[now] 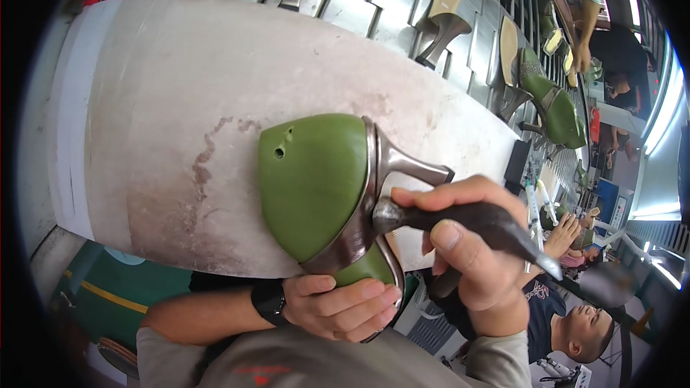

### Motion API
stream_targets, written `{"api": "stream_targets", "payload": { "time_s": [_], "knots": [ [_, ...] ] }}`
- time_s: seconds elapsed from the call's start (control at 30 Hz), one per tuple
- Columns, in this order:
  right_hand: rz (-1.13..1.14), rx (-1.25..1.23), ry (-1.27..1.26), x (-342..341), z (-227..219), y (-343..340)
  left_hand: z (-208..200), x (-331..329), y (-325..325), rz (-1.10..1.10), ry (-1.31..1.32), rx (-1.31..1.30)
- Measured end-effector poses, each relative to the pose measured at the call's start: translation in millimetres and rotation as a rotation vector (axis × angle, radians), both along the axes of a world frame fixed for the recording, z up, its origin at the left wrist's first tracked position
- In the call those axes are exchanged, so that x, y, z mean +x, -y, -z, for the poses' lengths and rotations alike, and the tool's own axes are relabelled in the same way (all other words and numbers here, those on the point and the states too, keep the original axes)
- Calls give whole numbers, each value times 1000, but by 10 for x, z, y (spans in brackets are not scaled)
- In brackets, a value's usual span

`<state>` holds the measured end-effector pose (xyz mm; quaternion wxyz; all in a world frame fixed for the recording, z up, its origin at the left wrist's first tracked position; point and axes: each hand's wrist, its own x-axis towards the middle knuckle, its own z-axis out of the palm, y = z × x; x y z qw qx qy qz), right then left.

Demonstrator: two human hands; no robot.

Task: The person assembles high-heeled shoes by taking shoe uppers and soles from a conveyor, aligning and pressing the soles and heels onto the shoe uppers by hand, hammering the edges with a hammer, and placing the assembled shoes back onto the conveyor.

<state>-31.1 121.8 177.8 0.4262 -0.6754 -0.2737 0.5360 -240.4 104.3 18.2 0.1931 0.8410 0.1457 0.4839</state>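
Note:
A high-heeled shoe with a metallic brown back edge [348, 244] and heel [413, 165] sits around a smooth green block [313, 179], apparently a shoe last, with small holes near its far left corner. My left hand [345, 305], a black watch [269, 303] on its wrist, grips the near green part and edge of the shoe. My right hand [485, 251] is closed around a dark metal hammer [467, 217]. Its round face is at the brown edge beside the heel; whether it touches cannot be told. The hammer's thin end points right, and its handle is mostly hidden by my hand.
The shoe is over a pale, stained worktop [158, 100]. Behind it runs a slatted metal conveyor [359, 0] carrying soles with heels [445, 0] and another green shoe [557, 111]. A co-worker [568, 323] is at the right; other people's arms reach in farther along.

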Motion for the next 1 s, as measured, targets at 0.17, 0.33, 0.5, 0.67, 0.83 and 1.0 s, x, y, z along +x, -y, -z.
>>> {"api": "stream_targets", "payload": {
  "time_s": [0.17, 0.33, 0.5, 0.67, 0.83, 1.0],
  "knots": [
    [-203, -145, 271, 54, -135, -436, -37, 3, -52, 10, 18, -8],
    [-323, -193, 292, 151, -180, -309, -7, 23, -74, -38, 17, 33],
    [-298, -199, 226, 153, -134, -222, 18, -4, -83, -48, 10, 82],
    [-97, 23, 181, 7, 90, 282, 115, -19, -62, -90, -9, 117],
    [235, 636, 370, -168, -8, 1145, 92, -21, -64, -119, 11, 108],
    [197, 760, 256, -383, -103, 1382, 64, -4, -94, -59, -65, 179]
  ]
}}
